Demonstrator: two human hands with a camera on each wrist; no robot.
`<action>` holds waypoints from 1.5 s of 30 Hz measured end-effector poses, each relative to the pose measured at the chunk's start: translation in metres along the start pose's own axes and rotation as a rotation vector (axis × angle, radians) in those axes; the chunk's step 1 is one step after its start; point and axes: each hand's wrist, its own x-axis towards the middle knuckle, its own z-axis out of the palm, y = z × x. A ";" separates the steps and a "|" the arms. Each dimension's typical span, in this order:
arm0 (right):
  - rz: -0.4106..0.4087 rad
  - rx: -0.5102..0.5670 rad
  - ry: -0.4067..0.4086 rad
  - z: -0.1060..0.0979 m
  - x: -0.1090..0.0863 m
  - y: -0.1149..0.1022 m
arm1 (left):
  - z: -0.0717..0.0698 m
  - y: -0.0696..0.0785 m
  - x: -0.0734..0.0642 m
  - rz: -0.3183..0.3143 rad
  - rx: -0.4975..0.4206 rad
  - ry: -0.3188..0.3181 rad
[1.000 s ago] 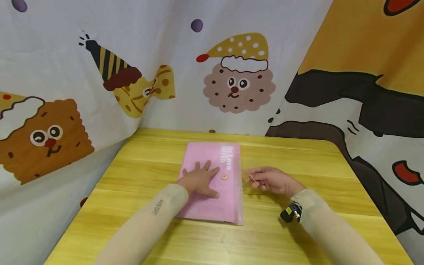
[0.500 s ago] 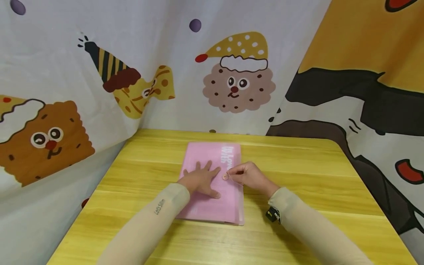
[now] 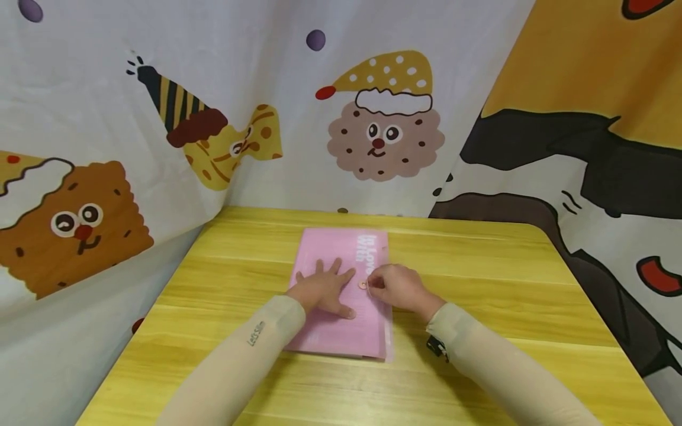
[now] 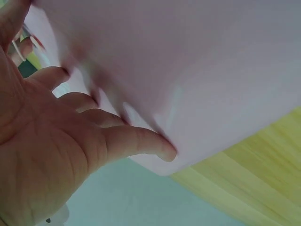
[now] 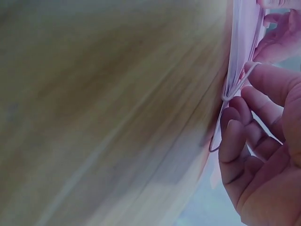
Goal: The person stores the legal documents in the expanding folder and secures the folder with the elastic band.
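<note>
A pink file folder [image 3: 327, 245] with white lettering lies flat on the table. Across its middle my left hand [image 3: 321, 293] presses down with spread, straight fingers; the left wrist view shows the fingertips [image 4: 164, 151] touching the pink cover [image 4: 221, 66]. A small round button [image 3: 363, 285] sits near the folder's right edge. Right beside it, my right hand [image 3: 401, 287] has curled fingers and pinches a thin closure string. In the right wrist view this pale string [image 5: 239, 87] runs from the folder's edge to the fingers, with a loop hanging below. The fingers partly hide the button.
The yellow wood-grain table [image 3: 479, 260] extends around the folder on every side. A white curtain [image 3: 288, 189] with cartoon prints hangs behind and to the left. A dark wrist camera [image 3: 437, 347] is strapped under the right sleeve.
My right hand has moved left from beyond the folder's right edge to the button, bringing the string with it. The left hand has stayed in place on the folder.
</note>
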 end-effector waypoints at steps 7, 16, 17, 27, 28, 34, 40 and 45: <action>0.009 -0.062 -0.018 -0.002 0.007 -0.003 | 0.000 0.002 0.001 0.009 -0.006 0.015; 0.016 -0.068 -0.015 -0.002 0.015 -0.003 | -0.002 0.005 0.001 0.015 0.006 0.025; 0.010 -0.068 -0.013 -0.002 0.016 -0.003 | -0.002 0.004 0.002 0.013 0.007 0.026; 0.014 -0.027 -0.020 0.005 0.022 -0.003 | 0.000 0.001 0.002 0.005 0.002 0.025; 0.022 -0.019 -0.027 0.006 0.022 -0.003 | 0.000 0.001 0.002 0.005 0.001 0.024; 0.059 0.022 -0.033 0.010 0.020 -0.003 | 0.002 0.001 0.002 0.007 0.002 0.022; 0.068 0.025 -0.020 0.012 0.020 -0.003 | 0.003 0.001 0.001 0.007 0.007 0.022; 0.070 0.011 -0.027 0.013 0.021 -0.004 | 0.004 0.000 0.003 0.004 0.004 0.026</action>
